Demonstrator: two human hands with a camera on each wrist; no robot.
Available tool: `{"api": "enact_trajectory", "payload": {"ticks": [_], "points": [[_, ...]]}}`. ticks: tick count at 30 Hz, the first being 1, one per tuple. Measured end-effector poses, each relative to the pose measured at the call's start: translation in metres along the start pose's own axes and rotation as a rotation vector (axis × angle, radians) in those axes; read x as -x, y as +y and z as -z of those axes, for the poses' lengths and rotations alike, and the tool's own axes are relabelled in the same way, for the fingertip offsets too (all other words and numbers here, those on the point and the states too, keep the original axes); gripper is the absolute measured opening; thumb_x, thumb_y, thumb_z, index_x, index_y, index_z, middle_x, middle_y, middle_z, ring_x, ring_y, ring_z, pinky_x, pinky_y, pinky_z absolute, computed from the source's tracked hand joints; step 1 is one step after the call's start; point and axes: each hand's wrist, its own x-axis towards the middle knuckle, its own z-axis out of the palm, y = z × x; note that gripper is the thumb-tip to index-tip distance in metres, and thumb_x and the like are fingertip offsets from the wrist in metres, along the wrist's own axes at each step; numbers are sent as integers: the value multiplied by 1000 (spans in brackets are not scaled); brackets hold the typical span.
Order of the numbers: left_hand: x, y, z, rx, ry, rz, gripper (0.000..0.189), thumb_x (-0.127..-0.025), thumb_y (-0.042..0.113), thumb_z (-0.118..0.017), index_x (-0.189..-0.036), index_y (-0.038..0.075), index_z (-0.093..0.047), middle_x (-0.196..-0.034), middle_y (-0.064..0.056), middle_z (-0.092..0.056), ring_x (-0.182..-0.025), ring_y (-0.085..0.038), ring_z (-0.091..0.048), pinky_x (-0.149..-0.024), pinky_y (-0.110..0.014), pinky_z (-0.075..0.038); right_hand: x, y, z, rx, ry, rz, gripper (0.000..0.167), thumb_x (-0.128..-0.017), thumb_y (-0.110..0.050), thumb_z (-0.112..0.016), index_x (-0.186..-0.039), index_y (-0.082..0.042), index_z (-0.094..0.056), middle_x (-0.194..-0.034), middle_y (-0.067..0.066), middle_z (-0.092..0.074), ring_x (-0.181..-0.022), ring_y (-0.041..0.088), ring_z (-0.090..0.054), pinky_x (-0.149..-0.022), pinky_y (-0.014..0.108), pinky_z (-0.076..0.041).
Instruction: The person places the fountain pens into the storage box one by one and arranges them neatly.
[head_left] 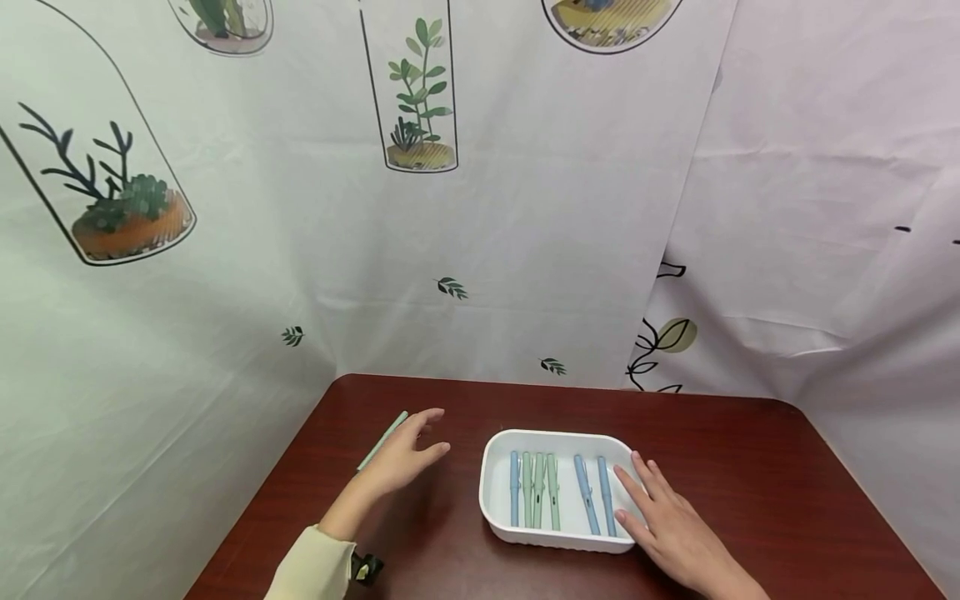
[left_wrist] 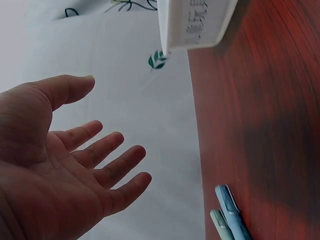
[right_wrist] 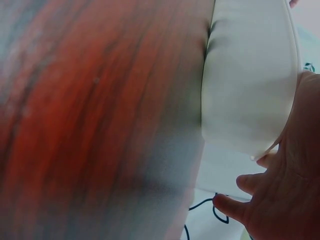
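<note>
A white plastic tray [head_left: 562, 539] stands on the table, holding a row of pens. From left to right lie a blue pen [head_left: 514, 489], three green pens [head_left: 539, 492], then two blue pens [head_left: 606, 496]. My right hand [head_left: 678, 529] rests at the tray's right rim, fingers spread and partly over it. Left of the tray my left hand [head_left: 401, 458] hovers with relaxed fingers, holding nothing. A green pen [head_left: 381, 442] lies just beyond it. In the left wrist view a blue pen [left_wrist: 232, 212] lies beside that green one; the left hand hides it in the head view.
The dark red wooden table [head_left: 720, 442] is bordered at the back and sides by white cloth [head_left: 540, 250] printed with plants. A dark band [head_left: 366, 568] sits at the left wrist, below a pale sleeve [head_left: 311, 567].
</note>
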Motion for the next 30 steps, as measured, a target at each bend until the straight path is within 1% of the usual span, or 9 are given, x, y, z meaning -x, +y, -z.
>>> {"api": "enact_trajectory", "payload": {"ticks": [2,4,6,9,11,15,18,23,30], "points": [[0,-5,1,-14,5,12,55,-93,21,-74,-143,7,-55,-140,-12,-59,-128,-37,-55,-104,-54,-46,0,0,0,-2,0,0,60,-100,-47,-60,-153,-20,-48,-163,17,-32,-145,47,-34,-102,67,-41],[0,-10,2,-25,7,29,54,-94,21,-73,-142,7,-55,-141,-13,-58,-132,-39,-53,-105,-55,-45,0,-1,0,-4,-2,-2,60,-100,-47,-59,-153,-20,-48,-163,17,-32,-145,47,-34,-102,67,-41],[0,-16,3,-42,7,44,53,-94,21,-73,-142,7,-55,-143,-13,-57,-139,-40,-46,-107,-56,-43,0,-1,0,-3,-4,-2,60,-100,-48,-59,-153,-21,-48,-163,16,-32,-145,47,-34,-101,68,-41],[1,-22,4,-59,2,68,53,-94,19,-72,-143,7,-55,-148,-17,-52,-148,-40,-33,-112,-58,-38,1,-1,0,-4,-6,-3,60,-100,-48,-59,-153,-21,-48,-163,16,-32,-145,47,-34,-101,68,-41],[1,-27,4,-81,2,78,53,-94,18,-72,-143,6,-54,-151,-20,-48,-150,-41,-29,-112,-60,-36,1,-1,0,-6,-4,-1,60,-100,-48,-59,-153,-21,-48,-163,17,-32,-144,47,-34,-101,68,-41],[2,-34,4,-121,2,110,53,-95,18,-71,-144,7,-54,-156,-25,-40,-147,-46,-31,-110,-64,-35,1,-1,1,-10,-7,-5,61,-100,-48,-58,-153,-19,-48,-163,17,-31,-145,48,-34,-102,68,-41],[2,-40,4,-148,-4,141,54,-95,18,-71,-145,7,-53,-157,-27,-37,-144,-49,-35,-108,-65,-37,1,-1,0,-12,-8,-8,61,-100,-48,-59,-153,-19,-48,-163,17,-31,-144,48,-34,-101,68,-40],[0,-48,2,-187,-10,170,56,-94,18,-71,-145,7,-52,-153,-28,-42,-138,-50,-41,-104,-65,-40,1,-1,1,-17,-10,-13,61,-100,-47,-60,-153,-20,-48,-163,17,-32,-144,48,-34,-101,69,-40],[-3,-55,0,-248,-4,211,57,-93,19,-72,-145,6,-53,-144,-27,-52,-132,-49,-47,-99,-62,-45,1,-1,1,-25,-15,-18,61,-100,-47,-60,-153,-20,-48,-163,17,-31,-145,48,-33,-102,69,-40]]}}
